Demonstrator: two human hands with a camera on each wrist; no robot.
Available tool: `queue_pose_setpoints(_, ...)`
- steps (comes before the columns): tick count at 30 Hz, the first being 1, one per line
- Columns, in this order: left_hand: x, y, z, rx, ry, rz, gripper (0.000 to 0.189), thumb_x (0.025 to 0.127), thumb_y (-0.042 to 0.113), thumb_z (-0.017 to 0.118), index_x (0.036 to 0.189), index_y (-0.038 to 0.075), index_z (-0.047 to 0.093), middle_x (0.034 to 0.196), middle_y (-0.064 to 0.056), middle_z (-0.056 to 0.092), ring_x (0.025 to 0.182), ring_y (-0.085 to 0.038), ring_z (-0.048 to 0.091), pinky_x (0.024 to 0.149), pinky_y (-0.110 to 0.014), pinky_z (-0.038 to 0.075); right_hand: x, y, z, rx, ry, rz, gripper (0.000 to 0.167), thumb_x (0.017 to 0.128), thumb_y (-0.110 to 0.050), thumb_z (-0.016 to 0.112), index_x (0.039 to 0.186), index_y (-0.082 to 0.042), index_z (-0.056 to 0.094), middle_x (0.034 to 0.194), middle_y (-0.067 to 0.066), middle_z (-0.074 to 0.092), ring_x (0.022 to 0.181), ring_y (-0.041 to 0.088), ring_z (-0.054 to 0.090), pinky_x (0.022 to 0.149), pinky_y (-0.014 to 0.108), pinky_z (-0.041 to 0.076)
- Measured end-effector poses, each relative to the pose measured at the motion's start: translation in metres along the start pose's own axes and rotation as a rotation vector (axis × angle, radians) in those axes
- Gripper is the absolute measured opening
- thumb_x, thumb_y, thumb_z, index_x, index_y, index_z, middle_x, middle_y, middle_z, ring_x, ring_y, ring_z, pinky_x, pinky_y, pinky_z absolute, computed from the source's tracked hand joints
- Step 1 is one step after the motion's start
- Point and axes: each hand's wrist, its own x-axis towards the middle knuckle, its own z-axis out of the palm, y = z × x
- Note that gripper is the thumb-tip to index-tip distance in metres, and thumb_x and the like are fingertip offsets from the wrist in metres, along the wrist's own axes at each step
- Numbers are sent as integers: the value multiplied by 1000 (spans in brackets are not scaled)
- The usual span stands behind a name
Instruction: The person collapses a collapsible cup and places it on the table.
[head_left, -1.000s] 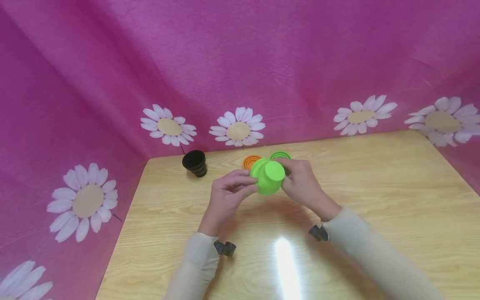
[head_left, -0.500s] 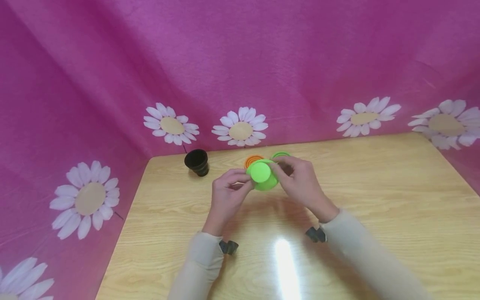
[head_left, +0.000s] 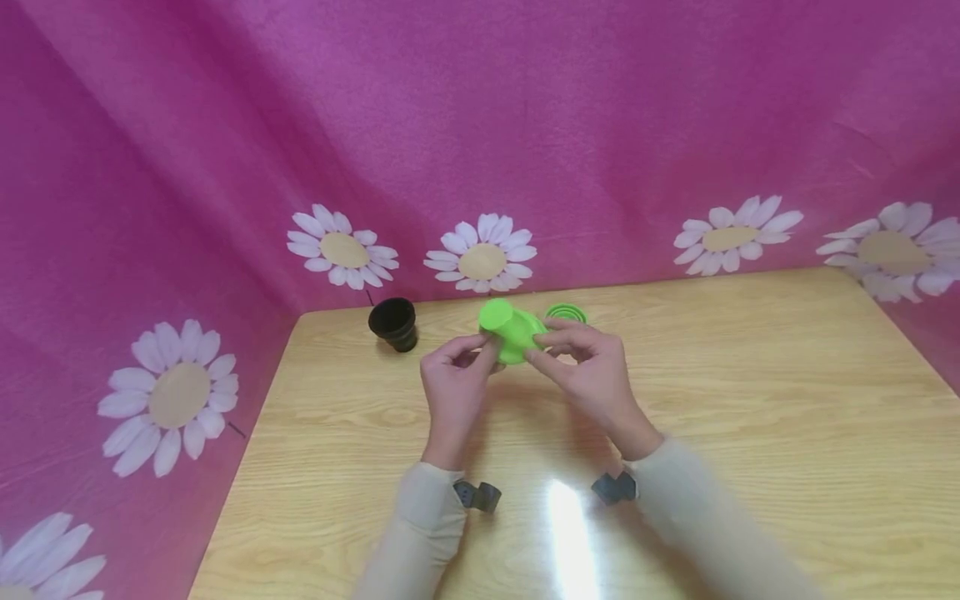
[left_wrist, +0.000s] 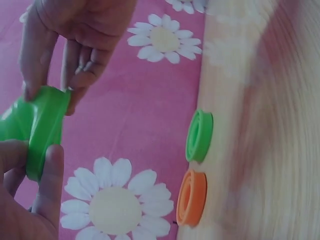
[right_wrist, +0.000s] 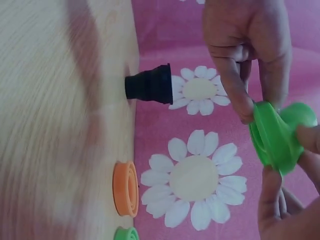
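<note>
A bright green collapsible cup (head_left: pixel 516 335) is held above the table between both hands. Its base points up and leans left, while the rim side is partly folded, with a wide ring showing in the wrist views. My left hand (head_left: pixel 459 390) pinches its left side between thumb and fingers. On the other side, my right hand (head_left: pixel 594 377) pinches the rim with thumb and fingertips. Behind the hands, a flattened green cup (head_left: pixel 567 313) lies on the table. Beside it lies a flattened orange cup (left_wrist: pixel 192 198), hidden in the head view behind the held cup.
A black cup (head_left: pixel 393 323) stands upright at the back left of the wooden table (head_left: pixel 330 467). A pink curtain (head_left: pixel 585 142) with white daisies hangs along the back and left side. Small dark cameras (head_left: pixel 477 497) sit at both wrists.
The green cup has shifted slightly left and away, its base swinging from the right to the upper left. Both hands stay on it; my right hand has changed its grip along the rim.
</note>
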Motion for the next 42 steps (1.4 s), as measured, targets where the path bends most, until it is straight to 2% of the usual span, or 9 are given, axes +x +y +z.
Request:
queue_pose_setpoints(5, -3, 2, 5, -56, 17, -4, 8, 86, 3, 77, 92, -3, 78, 87, -14, 73, 67, -19, 70, 67, -38, 63, 0, 0, 4, -60, 71, -51, 9, 82, 2, 80, 91, 4, 78, 118, 15, 69, 98, 26, 64, 78, 25, 59)
queue_pose_setpoints(9, -5, 4, 4, -51, 6, 29, 9, 86, 3, 78, 93, -3, 78, 91, -15, 73, 76, -23, 71, 69, -38, 63, 3, -2, 3, -203, 63, -27, 8, 83, -3, 81, 89, 2, 79, 116, 12, 71, 85, 22, 65, 68, 25, 58)
queue_pose_setpoints(18, -11, 6, 5, 164, -51, 240, 12, 83, 8, 84, 91, 2, 80, 103, -6, 73, 98, -20, 69, 73, -31, 62, 14, -14, -1, -465, 25, 29, 10, 74, -7, 88, 82, -6, 82, 103, 10, 75, 88, 23, 68, 69, 41, 58)
queue_pose_setpoints(21, -10, 6, 6, 172, -57, 247, 12, 82, 9, 84, 92, 2, 80, 103, -6, 74, 100, -20, 69, 74, -31, 62, 15, -15, -2, -469, 35, 31, 12, 74, -8, 88, 84, -8, 82, 100, 8, 76, 88, 22, 69, 72, 43, 58)
queue_pose_setpoints(24, -8, 4, 5, 76, -60, 158, 11, 84, 6, 83, 93, 1, 80, 102, -7, 74, 96, -21, 70, 74, -34, 62, 14, -16, -4, -382, 24, 69, 8, 78, -7, 85, 86, -8, 82, 97, 7, 76, 94, 20, 70, 79, 41, 61)
queue_pose_setpoints(27, -6, 2, 3, -53, -69, 57, 13, 84, 3, 81, 95, -3, 78, 100, -12, 72, 91, -23, 71, 74, -39, 63, 14, -15, -6, -207, 0, 135, 7, 82, 0, 79, 90, 0, 79, 95, 8, 76, 99, 19, 69, 84, 36, 60)
queue_pose_setpoints(32, -4, 3, 5, -218, -65, -59, 18, 84, -2, 79, 98, -11, 72, 93, -17, 71, 80, -21, 73, 73, -42, 62, 14, -13, -11, 80, -4, 242, 12, 88, 5, 69, 96, 13, 67, 100, 9, 70, 89, 18, 69, 77, 33, 62)
queue_pose_setpoints(39, -3, 4, 9, -410, -33, -211, 18, 82, -13, 76, 92, 2, 74, 91, -13, 69, 85, -21, 71, 79, -42, 61, 17, -15, -11, 405, -2, 414, 27, 93, 3, 67, 118, -2, 60, 94, 6, 72, 82, 16, 69, 72, 27, 60)
queue_pose_setpoints(42, -4, 4, 11, -484, -42, -257, 19, 83, -14, 74, 91, 3, 74, 94, -14, 69, 90, -24, 71, 81, -43, 60, 18, -16, -9, 459, 0, 480, 36, 93, 3, 67, 127, -7, 58, 91, 4, 71, 80, 14, 67, 71, 23, 58)
